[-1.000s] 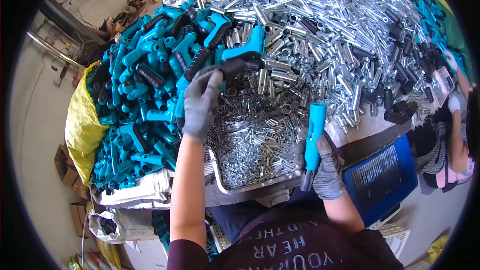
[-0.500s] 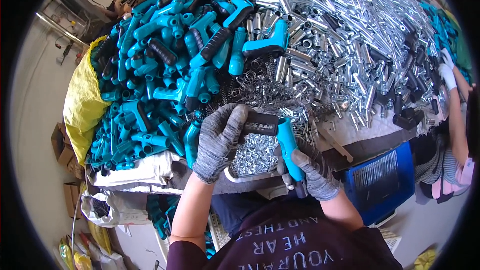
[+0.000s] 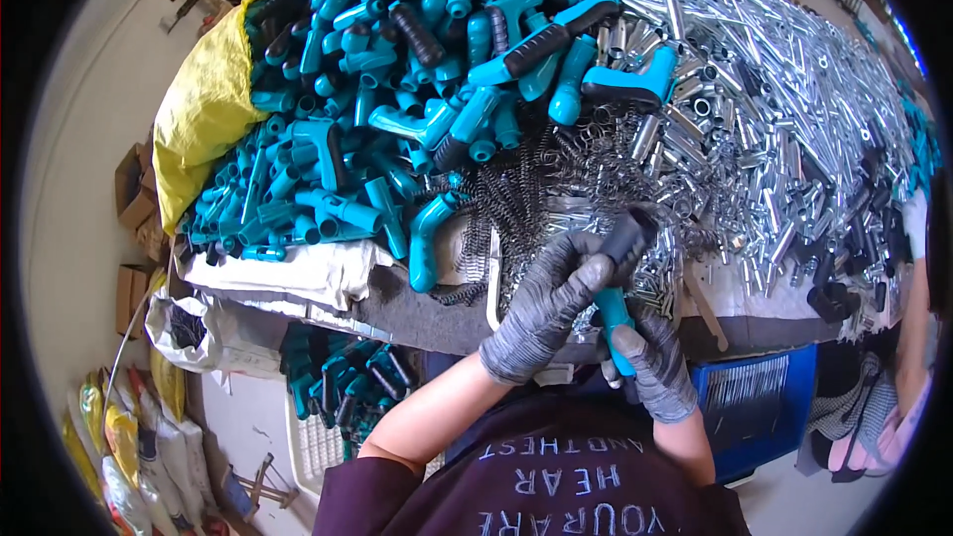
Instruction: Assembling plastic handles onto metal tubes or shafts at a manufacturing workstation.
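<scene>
Both my hands wear grey knit gloves. My left hand [image 3: 558, 308] is closed around a short black tube [image 3: 627, 238], its open end tilted up and away. Just below, my right hand [image 3: 650, 359] grips a teal plastic tool housing [image 3: 613, 312]. The tube lines up with the housing's upper end; my left fingers hide whether it is seated on it. Past my hands lie dark coil springs [image 3: 511, 194] and small metal fittings. A curved teal handle [image 3: 427, 243] rests left of my left hand on the table edge.
Teal and black housings [image 3: 417, 50] are heaped at the left, beside a yellow woven sack [image 3: 204, 104]. Shiny metal rods and tubes [image 3: 764, 89] cover the right. A blue crate [image 3: 769, 412] stands below the edge. At far right is a co-worker's gloved hand [image 3: 914, 223].
My left hand has turned the black tube from lying sideways to pointing up and away, over the teal housing's end. The view has shifted, so the heaps sit farther right and higher.
</scene>
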A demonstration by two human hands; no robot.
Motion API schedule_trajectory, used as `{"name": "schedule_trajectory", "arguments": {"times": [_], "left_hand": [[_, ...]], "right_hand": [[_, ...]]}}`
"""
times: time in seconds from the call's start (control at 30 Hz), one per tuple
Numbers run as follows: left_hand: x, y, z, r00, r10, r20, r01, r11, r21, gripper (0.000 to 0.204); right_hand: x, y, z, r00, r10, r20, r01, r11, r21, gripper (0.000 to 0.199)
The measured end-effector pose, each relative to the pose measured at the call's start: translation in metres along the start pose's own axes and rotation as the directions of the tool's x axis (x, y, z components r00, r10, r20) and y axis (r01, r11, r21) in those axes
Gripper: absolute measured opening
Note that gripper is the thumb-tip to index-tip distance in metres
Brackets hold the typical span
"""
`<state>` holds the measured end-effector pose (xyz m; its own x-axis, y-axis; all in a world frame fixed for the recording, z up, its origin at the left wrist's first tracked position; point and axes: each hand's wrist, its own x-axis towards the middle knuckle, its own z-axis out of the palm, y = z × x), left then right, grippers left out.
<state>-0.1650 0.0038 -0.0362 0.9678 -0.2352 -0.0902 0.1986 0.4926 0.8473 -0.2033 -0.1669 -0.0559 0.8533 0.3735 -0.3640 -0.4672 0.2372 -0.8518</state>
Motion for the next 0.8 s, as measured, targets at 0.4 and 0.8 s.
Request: {"name": "schedule_trajectory", "arguments": {"times": [0.4,0.8], "left_hand": [[-0.014,0.003,0.0,0.927,0.328,0.182,-0.374,0.774,0.511,0.069],[0.02,0.085,-0.046,0.942,0.003,0.334,-0.328,-0.194,0.925,0.026]], "right_hand": [[-0.003,-0.003,0.012,0.996,0.031,0.088,-0.061,0.929,0.364,0.053],[0.019,0.003,0.018,1.0,0.003,-0.022,-0.004,1.0,-0.026,0.067]]}}
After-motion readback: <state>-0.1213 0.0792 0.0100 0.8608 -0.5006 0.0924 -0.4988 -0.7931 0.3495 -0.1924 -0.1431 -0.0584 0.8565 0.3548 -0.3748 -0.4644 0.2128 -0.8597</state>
